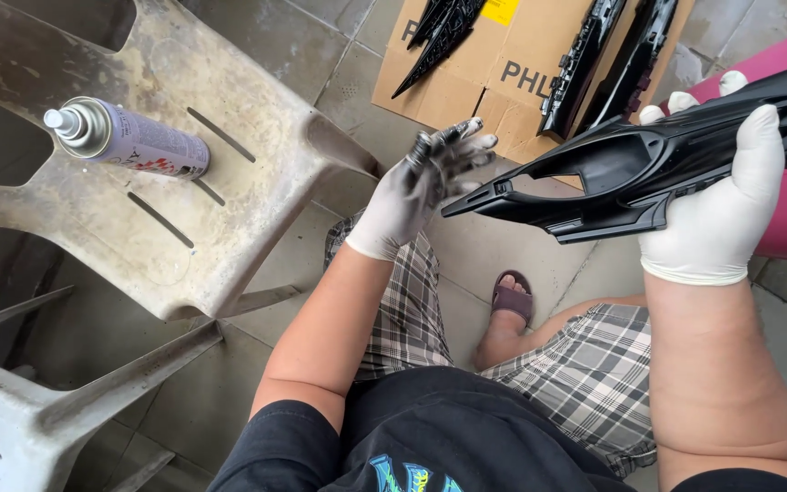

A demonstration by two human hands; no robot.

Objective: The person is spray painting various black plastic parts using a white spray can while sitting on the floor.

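I see a glossy black plastic fairing panel [649,173], long and sculpted, with a hollow recess near its middle and a narrow pointed tip. It is held up in the air above my lap, over the tiled floor [494,251]. Its long axis runs roughly across the view, rising a little toward the right; the pointed tip aims left, toward my left hand, while the broad end runs off the right edge.

My right hand [717,196], in a white glove, is wrapped around the wider part of the panel from below, fingers curled over its top edge. My left hand [421,187], in a white glove smeared dark at the fingers, is spread and holds nothing; its fingertips sit just beside the panel's tip, and I cannot tell whether they touch.

Beyond, more black panels [608,55] lie on a flattened cardboard box [512,87]. To the left, a spray can [129,138] lies on its side on a grimy plastic chair [229,210].
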